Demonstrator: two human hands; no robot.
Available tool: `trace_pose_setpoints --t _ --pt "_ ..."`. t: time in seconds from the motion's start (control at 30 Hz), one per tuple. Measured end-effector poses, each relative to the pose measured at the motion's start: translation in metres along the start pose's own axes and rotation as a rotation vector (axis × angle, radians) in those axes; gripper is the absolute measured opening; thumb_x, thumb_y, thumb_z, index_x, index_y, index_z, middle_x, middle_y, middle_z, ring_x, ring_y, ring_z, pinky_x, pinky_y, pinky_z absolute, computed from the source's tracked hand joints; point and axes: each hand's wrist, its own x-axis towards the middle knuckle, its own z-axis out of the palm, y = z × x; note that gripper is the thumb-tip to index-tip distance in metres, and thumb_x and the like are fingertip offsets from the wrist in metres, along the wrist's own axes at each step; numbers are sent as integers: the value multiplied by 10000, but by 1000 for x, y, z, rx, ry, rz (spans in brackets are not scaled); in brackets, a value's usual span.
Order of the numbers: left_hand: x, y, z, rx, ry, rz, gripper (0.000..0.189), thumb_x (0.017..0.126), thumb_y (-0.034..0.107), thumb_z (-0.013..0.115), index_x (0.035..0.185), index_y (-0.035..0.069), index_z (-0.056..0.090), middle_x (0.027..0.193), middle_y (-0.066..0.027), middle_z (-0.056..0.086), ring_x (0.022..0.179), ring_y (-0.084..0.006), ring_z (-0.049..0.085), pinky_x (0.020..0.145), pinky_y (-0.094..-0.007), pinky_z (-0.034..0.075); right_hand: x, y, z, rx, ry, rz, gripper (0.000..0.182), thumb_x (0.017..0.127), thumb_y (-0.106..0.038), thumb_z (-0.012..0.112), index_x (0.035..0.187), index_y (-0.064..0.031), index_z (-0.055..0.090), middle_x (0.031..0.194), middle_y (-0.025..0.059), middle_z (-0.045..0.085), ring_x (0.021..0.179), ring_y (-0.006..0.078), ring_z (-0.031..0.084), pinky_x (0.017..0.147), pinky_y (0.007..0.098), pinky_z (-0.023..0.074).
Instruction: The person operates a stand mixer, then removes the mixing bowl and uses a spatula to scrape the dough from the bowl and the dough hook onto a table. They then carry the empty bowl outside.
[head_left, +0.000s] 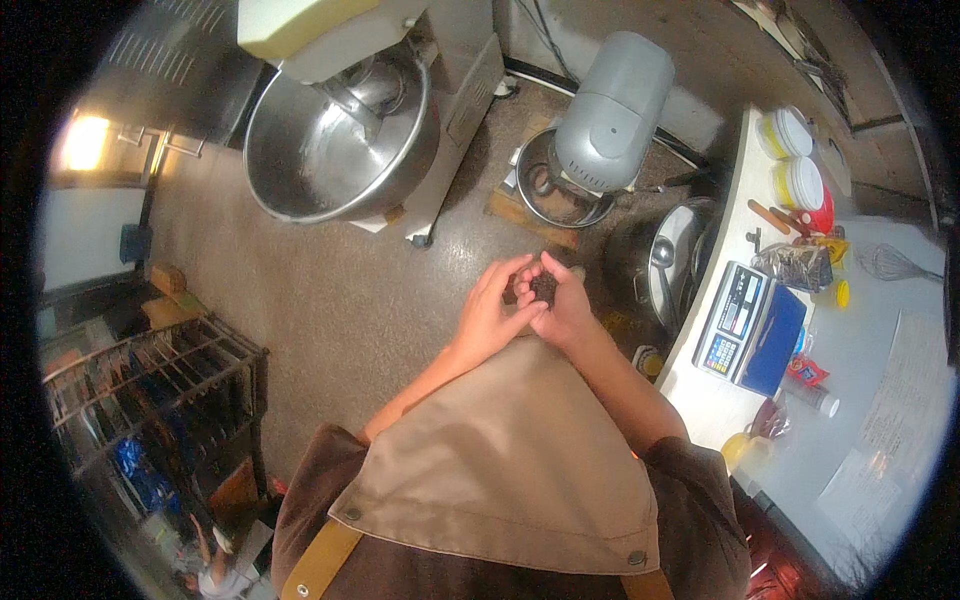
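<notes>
Small dark pieces (543, 288), perhaps raisins or chocolate chips, lie heaped in the cupped palm of my right hand (568, 304). My left hand (491, 307) is held up beside it, with thumb and fingers apart and its thumb reaching to the right hand. Whether anything lies within the left palm is hidden. Both hands are in front of my tan apron (510, 450), above the floor. Just beyond them a grey stand mixer (611, 112) stands over a steel mixing bowl (529, 199).
At left front is a large floor mixer's steel bowl (300, 157). On the right, a white worktop (694, 412) carries a digital scale (731, 322), lidded tubs (796, 184), packets and a whisk (892, 262). A pot with a ladle (662, 255) stands below. A metal rack (255, 375) is at left.
</notes>
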Motion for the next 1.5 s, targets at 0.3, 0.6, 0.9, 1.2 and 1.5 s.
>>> trace_pose_setpoints --t 0.3,0.6,0.9,1.2,1.5 --pt "56 6 73 -27 -275 64 671 743 117 828 1342 51 533 1155 -145 626 1025 -278 636 895 -377 518 -24 -71 -37 139 22 -166 376 1029 -369 490 762 -111 429 741 36 483 632 170 474 500 262 414" --pt "187 -2 176 301 -495 167 442 822 152 761 1234 64 629 1144 -169 654 1014 -347 642 869 -405 524 16 -226 -138 213 -74 -264 487 1009 -489 497 655 -175 380 609 -40 341 518 97 319 453 211 275" --pt "399 -74 312 814 -771 635 336 855 162 695 1169 44 669 1164 -154 652 1118 -337 593 995 -431 458 80 -282 -242 488 50 -345 534 999 -532 486 623 -175 358 581 -43 307 474 98 287 407 237 238" --pt "450 -119 388 1223 -1175 940 296 889 321 627 1017 62 689 1036 -135 681 1049 -307 621 997 -430 429 119 -233 -332 621 155 -429 512 1010 -494 496 623 -190 356 565 -51 299 482 95 330 420 230 254" --pt "453 -120 385 1177 -1207 937 268 908 309 601 982 71 701 962 -141 676 997 -338 630 962 -433 461 124 -182 -366 475 443 -408 427 1029 -404 496 694 -144 451 593 -10 413 499 136 406 439 277 332"
